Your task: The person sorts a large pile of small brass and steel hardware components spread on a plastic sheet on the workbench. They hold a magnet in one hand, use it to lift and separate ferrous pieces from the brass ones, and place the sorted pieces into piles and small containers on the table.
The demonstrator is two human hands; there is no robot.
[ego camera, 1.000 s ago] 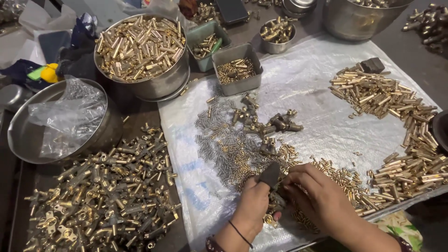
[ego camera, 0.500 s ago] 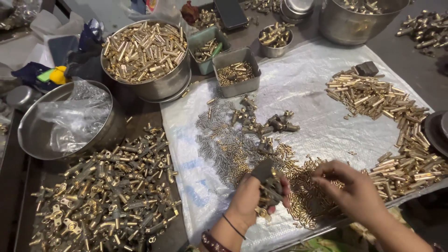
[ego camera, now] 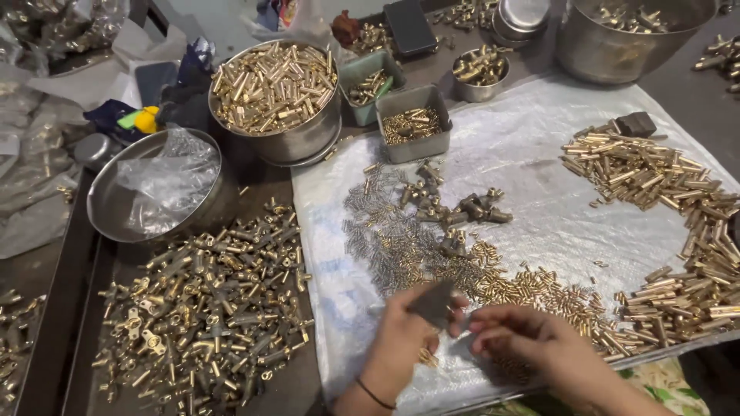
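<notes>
My left hand (ego camera: 399, 339) holds a small dark flat metal piece (ego camera: 433, 300) upright over the white plastic sheet (ego camera: 524, 162). Just to its right, my right hand (ego camera: 518, 337) has its fingertips pinched together close to that piece; whether they hold a small part I cannot tell. Both hands hover at the near edge of the sheet, above a spread of small brass pins (ego camera: 532, 286) and thin grey pins (ego camera: 378, 231). A cluster of dark brass fittings (ego camera: 455, 209) lies further up the sheet.
Brass valve fittings (ego camera: 204, 308) lie heaped on the dark tray at left. A steel bowl of brass tubes (ego camera: 274, 88), an empty bowl with a plastic bag (ego camera: 158, 185) and small grey bins (ego camera: 412, 123) stand behind. Brass tubes (ego camera: 671, 231) curve along the right.
Both hands have lifted slightly and shifted right along the sheet's near edge. The dark piece stays in the left hand, and the right hand's fingers have come closer to it.
</notes>
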